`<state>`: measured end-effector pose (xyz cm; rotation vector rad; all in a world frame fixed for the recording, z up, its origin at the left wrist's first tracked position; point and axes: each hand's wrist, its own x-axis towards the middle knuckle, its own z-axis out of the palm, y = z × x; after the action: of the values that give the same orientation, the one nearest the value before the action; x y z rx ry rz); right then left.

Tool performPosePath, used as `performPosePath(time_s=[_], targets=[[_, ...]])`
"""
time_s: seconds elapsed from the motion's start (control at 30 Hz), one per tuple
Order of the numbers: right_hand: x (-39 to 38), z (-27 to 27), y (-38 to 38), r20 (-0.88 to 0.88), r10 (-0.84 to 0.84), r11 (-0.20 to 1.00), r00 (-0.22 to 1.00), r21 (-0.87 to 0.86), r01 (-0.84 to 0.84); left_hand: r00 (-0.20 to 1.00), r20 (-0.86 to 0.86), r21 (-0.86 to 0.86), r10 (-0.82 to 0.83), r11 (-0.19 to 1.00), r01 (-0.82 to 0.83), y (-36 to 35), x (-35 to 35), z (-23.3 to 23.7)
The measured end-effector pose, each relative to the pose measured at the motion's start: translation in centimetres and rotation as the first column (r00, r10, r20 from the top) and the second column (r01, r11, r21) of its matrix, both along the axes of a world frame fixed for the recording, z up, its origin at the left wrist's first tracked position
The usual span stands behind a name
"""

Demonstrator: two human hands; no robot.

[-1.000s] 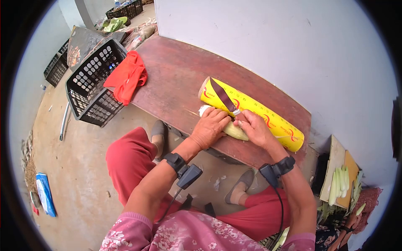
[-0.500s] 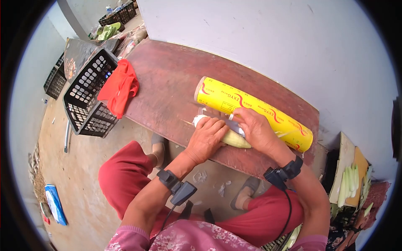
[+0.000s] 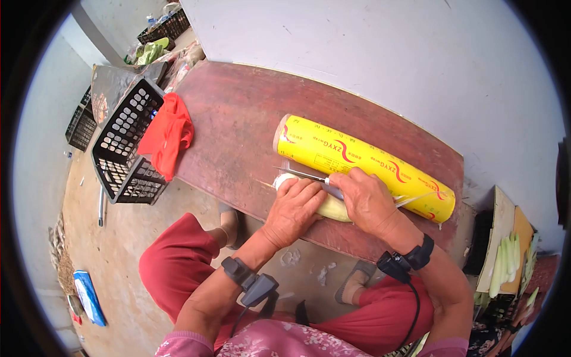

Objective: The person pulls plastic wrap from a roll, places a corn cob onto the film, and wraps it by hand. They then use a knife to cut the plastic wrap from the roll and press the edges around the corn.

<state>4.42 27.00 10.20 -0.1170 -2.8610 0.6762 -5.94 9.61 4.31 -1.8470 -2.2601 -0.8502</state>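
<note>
My left hand is closed over a pale yellow-green, tapered vegetable lying near the table's front edge. Its whitish end sticks out beyond my fingers; its exact kind is hard to make out. In my right hand is a small knife with a white handle, its thin blade pointing left just above the vegetable. Right behind both hands lies a yellow roll of cling wrap, with a loose strip of film at its right part.
The reddish-brown table stands against a pale wall. At its left end a red cloth hangs over a black crate. On the right, long pale green vegetables lie by cardboard. A blue packet is on the floor.
The knife blade, blurred before, now shows clearly above the vegetable, pointing left. My left hand stays on the vegetable. The view has shifted slightly.
</note>
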Motion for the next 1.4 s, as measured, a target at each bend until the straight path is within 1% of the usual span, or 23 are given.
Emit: performPosePath(time_s=[0.1, 0.2, 0.3, 0.7, 0.8, 1.0, 1.1, 1.2, 1.3, 1.4], targets=[[0.0, -0.3, 0.0, -0.009, 0.007, 1.000, 1.000, 0.027, -0.007, 1.000, 0.002, 0.003, -0.005, 1.000, 0.005, 0.0, 0.0, 0.0], [0.1, -1.1, 0.0, -0.069, 0.044, 0.992, 0.997, 0.120, -0.036, 1.000, 0.007, -0.005, -0.006, 1.000, 0.007, 0.0, 0.0, 0.1], [0.1, -1.3, -0.2, -0.095, 0.048, 0.987, 0.994, 0.154, -0.033, 1.000, 0.004, -0.006, -0.003, 1.000, 0.003, 0.0, 0.1, 0.1], [0.0, -1.1, -0.4, -0.071, 0.046, 0.983, 0.996, 0.182, -0.033, 1.000, 0.014, -0.022, 0.002, 1.000, -0.002, 0.0, 0.1, -0.1], [0.1, -1.2, -0.3, -0.077, 0.067, 0.980, 0.995, 0.192, -0.051, 1.000, 0.013, -0.019, -0.002, 1.000, 0.003, 0.0, 0.0, -0.2], [0.3, -0.7, -0.1, -0.049, 0.096, 0.965, 0.994, 0.249, -0.081, 1.000, 0.006, -0.013, -0.003, 1.000, 0.003, 0.0, 0.1, -0.2], [0.2, -0.7, -0.2, -0.024, 0.078, 0.967, 0.997, 0.244, -0.070, 1.000, -0.005, -0.016, 0.003, 1.000, -0.003, 0.1, 0.1, -0.1], [0.5, -0.5, -0.1, -0.038, 0.081, 0.969, 0.996, 0.238, -0.070, 1.000, -0.015, -0.010, 0.009, 1.000, -0.009, 0.1, 0.1, -0.1], [0.9, 0.1, 0.2, 0.027, 0.068, 0.962, 0.997, 0.264, -0.073, 1.000, -0.020, -0.008, 0.006, 1.000, -0.006, 0.2, 0.1, -0.1], [1.3, 0.4, 0.5, 0.111, 0.022, 0.977, 0.994, 0.210, -0.045, 1.000, -0.021, -0.014, 0.002, 1.000, -0.002, 0.2, 0.0, 0.0]])
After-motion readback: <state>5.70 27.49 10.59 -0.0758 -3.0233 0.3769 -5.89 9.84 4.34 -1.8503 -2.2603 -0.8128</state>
